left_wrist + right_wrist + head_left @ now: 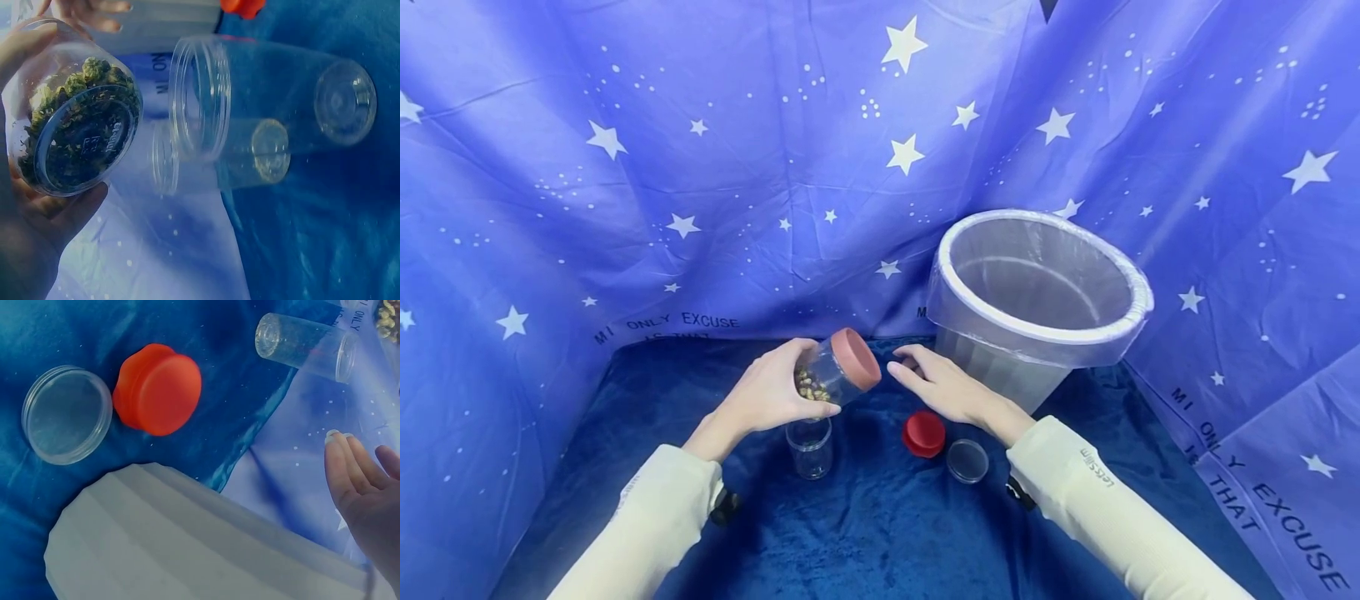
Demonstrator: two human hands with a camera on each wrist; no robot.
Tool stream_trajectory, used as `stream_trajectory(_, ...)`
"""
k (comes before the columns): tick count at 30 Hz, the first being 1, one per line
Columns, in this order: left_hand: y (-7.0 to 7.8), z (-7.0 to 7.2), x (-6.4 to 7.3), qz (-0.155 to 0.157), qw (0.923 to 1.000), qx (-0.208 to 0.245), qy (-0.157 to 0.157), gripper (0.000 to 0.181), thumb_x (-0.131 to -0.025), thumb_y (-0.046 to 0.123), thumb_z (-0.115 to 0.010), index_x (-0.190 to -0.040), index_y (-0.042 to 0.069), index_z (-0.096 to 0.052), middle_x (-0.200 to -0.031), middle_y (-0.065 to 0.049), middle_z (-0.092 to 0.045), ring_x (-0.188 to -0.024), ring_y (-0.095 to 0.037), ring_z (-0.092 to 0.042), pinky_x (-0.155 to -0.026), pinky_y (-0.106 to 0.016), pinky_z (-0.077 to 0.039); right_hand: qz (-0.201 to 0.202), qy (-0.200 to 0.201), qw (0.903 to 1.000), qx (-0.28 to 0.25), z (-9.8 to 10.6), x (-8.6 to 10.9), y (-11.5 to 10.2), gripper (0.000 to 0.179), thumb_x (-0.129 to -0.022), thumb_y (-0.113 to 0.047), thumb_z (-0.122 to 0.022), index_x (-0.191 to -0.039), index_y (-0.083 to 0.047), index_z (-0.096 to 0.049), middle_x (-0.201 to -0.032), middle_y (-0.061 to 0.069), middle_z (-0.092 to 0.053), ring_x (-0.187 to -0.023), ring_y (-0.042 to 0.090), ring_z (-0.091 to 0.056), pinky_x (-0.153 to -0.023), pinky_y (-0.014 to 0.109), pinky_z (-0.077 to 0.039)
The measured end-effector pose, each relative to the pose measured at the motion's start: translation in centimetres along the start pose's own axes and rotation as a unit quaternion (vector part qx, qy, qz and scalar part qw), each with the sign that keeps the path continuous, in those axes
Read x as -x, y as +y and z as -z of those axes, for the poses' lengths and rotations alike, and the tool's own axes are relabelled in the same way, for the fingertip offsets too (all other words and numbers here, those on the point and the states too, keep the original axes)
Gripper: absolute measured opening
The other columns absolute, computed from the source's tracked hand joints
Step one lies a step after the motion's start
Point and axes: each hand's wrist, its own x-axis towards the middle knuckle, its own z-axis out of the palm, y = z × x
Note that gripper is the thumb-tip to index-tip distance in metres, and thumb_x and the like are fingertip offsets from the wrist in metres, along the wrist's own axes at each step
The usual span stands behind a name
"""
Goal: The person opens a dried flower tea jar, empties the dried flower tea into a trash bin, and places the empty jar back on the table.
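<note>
In the head view my left hand (767, 387) grips a clear jar (829, 367), tilted with its pink lid (856, 358) pointing right. Yellow-green dried buds (81, 119) lie inside it, against the base in the left wrist view. My right hand (943, 385) hovers just right of the lid, apart from it, fingers loosely bent and holding nothing. Below the held jar an uncapped clear jar (811, 454) stands upright on the cloth. A second clear jar (219, 156) shows behind it in the left wrist view.
A red scalloped lid (923, 433) and a clear round lid (967, 461) lie side by side below my right hand. Behind them at the right stands a large pale bin (1000, 367) with a clear plastic liner. Starry blue curtain (775, 167) surrounds the blue cloth (850, 533).
</note>
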Motion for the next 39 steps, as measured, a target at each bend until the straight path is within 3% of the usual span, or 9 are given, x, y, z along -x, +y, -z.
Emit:
stream_trajectory(6,1.4,-1.4,-0.2,-0.010,0.9997,-0.020,-0.012,0.091,-0.062,0.063,-0.082,-0.135,0.014,-0.054,-0.122,-0.001,-0.065,-0.111,-0.021,-0.063,-0.092,-0.046,-0.052,0.008,0.002,1.0000,-0.004,-0.1,-0.1,-0.6,0.055,-0.103,-0.051,-0.037,-0.140,-0.011,-0.050,-0.132,0.008,-0.061,-0.122,0.024,-0.059,-0.105,0.046,-0.047)
stream_trajectory(14,2.4,-2.9,-0.3,-0.015,0.9990,-0.042,-0.009,0.091,-0.062,0.062,-0.081,-0.133,0.013,-0.055,-0.123,-0.003,-0.065,-0.109,-0.021,-0.064,-0.090,-0.047,-0.053,-0.026,-0.017,0.9992,-0.023,-0.3,0.2,-0.9,0.053,-0.103,-0.054,-0.033,-0.135,-0.016,-0.052,-0.100,0.003,-0.064,-0.095,0.019,-0.061,-0.090,0.038,-0.049)
stream_trajectory(19,2.5,-3.7,-0.2,-0.017,0.9985,-0.051,-0.009,0.090,-0.063,0.062,-0.081,-0.133,0.012,-0.054,-0.123,-0.005,-0.065,-0.108,-0.023,-0.064,-0.087,-0.047,-0.054,-0.032,-0.025,0.9988,-0.029,-0.3,0.4,-0.9,0.055,-0.103,-0.055,-0.035,-0.138,-0.015,-0.050,-0.111,0.005,-0.066,-0.091,0.017,-0.062,-0.088,0.037,-0.051)
stream_trajectory(24,3.0,-4.4,-0.2,-0.033,0.9962,-0.081,0.005,0.091,-0.063,0.061,-0.082,-0.133,0.011,-0.053,-0.120,-0.006,-0.065,-0.104,-0.024,-0.064,-0.082,-0.046,-0.056,-0.033,-0.016,0.9991,-0.021,-0.5,0.5,-0.8,0.061,-0.102,-0.055,-0.037,-0.144,-0.012,-0.044,-0.134,0.011,-0.060,-0.118,0.025,-0.061,-0.103,0.045,-0.047)
stream_trajectory(27,3.3,-4.9,-0.1,-0.069,0.9895,-0.123,0.029,0.091,-0.063,0.061,-0.082,-0.132,0.009,-0.053,-0.116,-0.008,-0.065,-0.100,-0.025,-0.065,-0.078,-0.045,-0.057,-0.028,-0.017,0.9994,-0.012,-0.5,0.5,-0.8,0.064,-0.102,-0.055,-0.039,-0.147,-0.010,-0.037,-0.143,0.016,-0.053,-0.131,0.030,-0.053,-0.110,0.048,-0.040)
stream_trajectory(31,3.5,-5.6,0.0,-0.111,0.9754,-0.177,0.069,0.091,-0.062,0.062,-0.081,-0.129,0.006,-0.054,-0.114,-0.008,-0.066,-0.097,-0.024,-0.065,-0.075,-0.042,-0.058,-0.027,-0.023,0.9993,-0.009,-0.7,0.6,-0.6,0.065,-0.101,-0.053,-0.041,-0.148,-0.009,-0.033,-0.142,0.017,-0.052,-0.128,0.030,-0.054,-0.110,0.049,-0.040)
stream_trajectory(35,3.7,-6.3,0.0,-0.122,0.9688,-0.193,0.097,0.092,-0.062,0.063,-0.081,-0.129,0.005,-0.054,-0.115,-0.009,-0.066,-0.099,-0.025,-0.066,-0.077,-0.042,-0.058,-0.033,-0.026,0.9989,-0.023,-1.0,0.7,-0.3,0.065,-0.101,-0.053,-0.041,-0.148,-0.009,-0.031,-0.107,0.015,-0.065,-0.094,0.025,-0.065,-0.094,0.042,-0.050)
stream_trajectory(39,3.8,-7.1,0.1,-0.142,0.9597,-0.206,0.128,0.095,-0.063,0.065,-0.078,-0.131,0.003,-0.053,-0.116,-0.010,-0.066,-0.100,-0.026,-0.065,-0.079,-0.042,-0.057,-0.026,0.000,0.9995,-0.020,-1.2,0.6,-0.1,0.064,-0.102,-0.052,-0.039,-0.146,-0.005,-0.033,-0.092,0.011,-0.061,-0.092,0.023,-0.062,-0.094,0.042,-0.048)
